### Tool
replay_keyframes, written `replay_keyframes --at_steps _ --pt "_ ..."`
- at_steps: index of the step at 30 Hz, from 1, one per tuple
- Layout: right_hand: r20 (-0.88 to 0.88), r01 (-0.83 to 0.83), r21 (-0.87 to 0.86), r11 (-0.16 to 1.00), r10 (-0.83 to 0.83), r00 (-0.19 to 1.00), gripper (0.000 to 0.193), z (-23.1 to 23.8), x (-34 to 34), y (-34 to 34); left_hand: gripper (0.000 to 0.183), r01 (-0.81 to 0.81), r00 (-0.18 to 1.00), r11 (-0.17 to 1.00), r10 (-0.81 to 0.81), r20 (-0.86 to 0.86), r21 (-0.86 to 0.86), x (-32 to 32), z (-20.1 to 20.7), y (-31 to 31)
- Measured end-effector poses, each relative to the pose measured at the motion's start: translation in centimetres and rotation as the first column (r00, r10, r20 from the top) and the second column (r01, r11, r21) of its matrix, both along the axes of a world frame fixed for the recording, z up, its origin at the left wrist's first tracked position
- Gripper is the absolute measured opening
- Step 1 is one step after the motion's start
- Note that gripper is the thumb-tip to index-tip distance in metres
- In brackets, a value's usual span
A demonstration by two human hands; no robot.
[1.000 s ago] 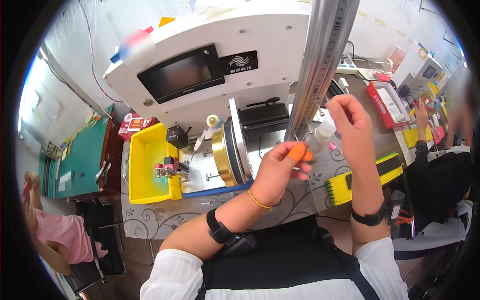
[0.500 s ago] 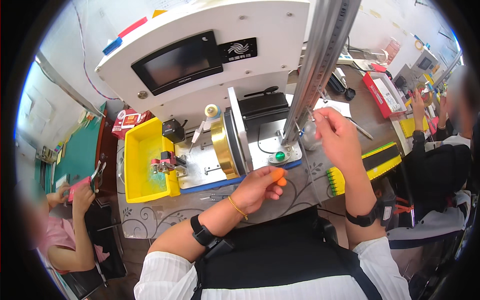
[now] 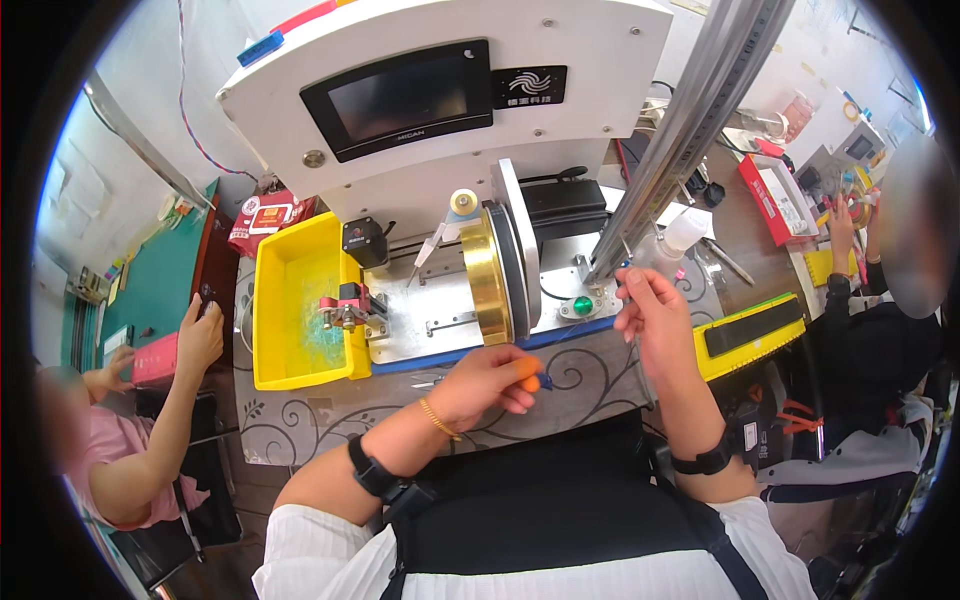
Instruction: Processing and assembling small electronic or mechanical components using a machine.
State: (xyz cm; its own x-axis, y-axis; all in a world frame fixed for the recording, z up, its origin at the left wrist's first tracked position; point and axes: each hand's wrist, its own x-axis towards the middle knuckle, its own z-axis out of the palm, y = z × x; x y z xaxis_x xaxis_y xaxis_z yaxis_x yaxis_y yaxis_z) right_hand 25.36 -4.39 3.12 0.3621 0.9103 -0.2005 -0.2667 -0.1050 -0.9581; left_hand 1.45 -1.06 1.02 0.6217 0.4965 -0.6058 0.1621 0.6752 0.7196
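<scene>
My left hand is in front of the machine's gold drum, thumb and fingers pressed together. Orange finger covers sit on its fingertips. A small dark blue bit shows at the tips, too small to name. Beside the upright metal rail, my right hand is raised with thumb and forefinger pinched; whatever lies between them is too small to make out. Behind this hand stands a clear bottle with a white top. A green button is on the machine's base, left of the right hand.
The white machine carries a dark screen. A yellow bin stands left of its base, and a yellow case lies right. Co-workers sit either side; the left one's hand holds a red-pink thing. A red box lies far right.
My right hand has come down and slightly left, to the lower part of the rail. My left hand has shifted left, and the dark blue bit now shows at its fingertips. The view has shifted.
</scene>
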Motion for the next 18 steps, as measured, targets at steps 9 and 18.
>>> replay_keyframes --at_steps 9,18 --pt "0.298 -0.209 0.048 0.977 0.186 0.936 0.020 -1.0 -3.3 3.8 0.039 -0.158 0.976 0.529 0.211 0.050 0.834 -8.0 4.6 0.4" --pt "0.263 -0.361 0.270 0.892 0.292 0.919 0.014 -1.9 -4.5 7.0 0.029 -0.315 0.915 0.811 0.120 0.386 0.493 -1.0 4.2 4.9"
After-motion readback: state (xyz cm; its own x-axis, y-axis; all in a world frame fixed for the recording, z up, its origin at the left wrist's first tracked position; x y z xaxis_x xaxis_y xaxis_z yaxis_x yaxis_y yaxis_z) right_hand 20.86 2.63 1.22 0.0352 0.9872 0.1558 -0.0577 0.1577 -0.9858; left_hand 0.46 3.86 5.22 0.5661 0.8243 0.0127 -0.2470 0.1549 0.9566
